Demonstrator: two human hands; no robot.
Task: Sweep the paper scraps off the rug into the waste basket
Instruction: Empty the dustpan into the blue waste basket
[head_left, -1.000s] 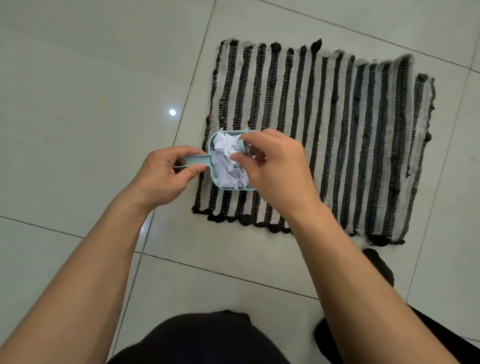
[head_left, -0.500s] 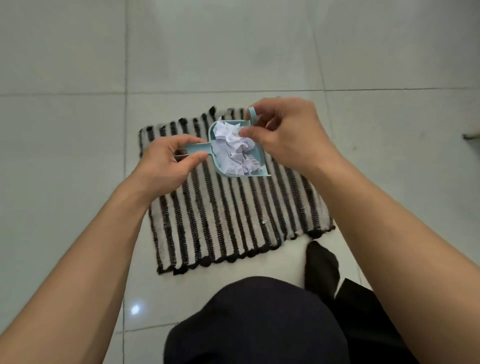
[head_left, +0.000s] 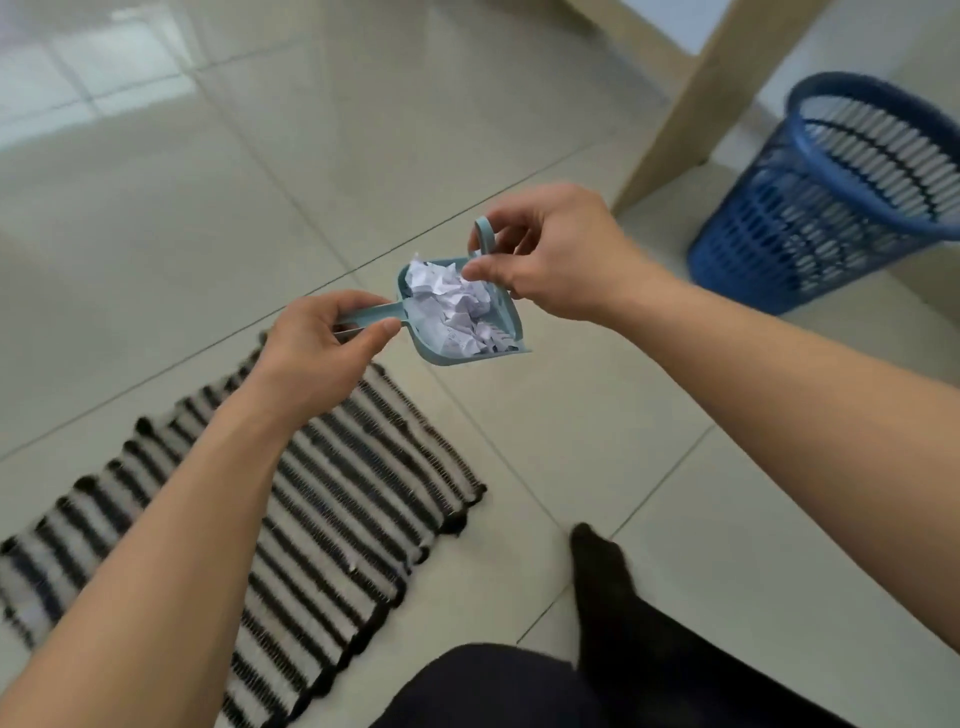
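Paper scraps (head_left: 457, 306): white, crumpled, heaped in a pale blue dustpan (head_left: 506, 335) held between the hands. Handle is pinched by the left hand (head_left: 322, 345); a blue loop is pinched by the right hand (head_left: 561, 254). Blue mesh waste basket (head_left: 826, 208): beyond the right hand. Striped rug (head_left: 332, 499): beneath the left forearm.

Head view, downward, near hands (head_left: 558, 254)

No words, labels or numbers can be read; the crumpled white paper scraps (head_left: 457, 306) in the pale blue plastic dustpan (head_left: 470, 353) show only faint, illegible print.
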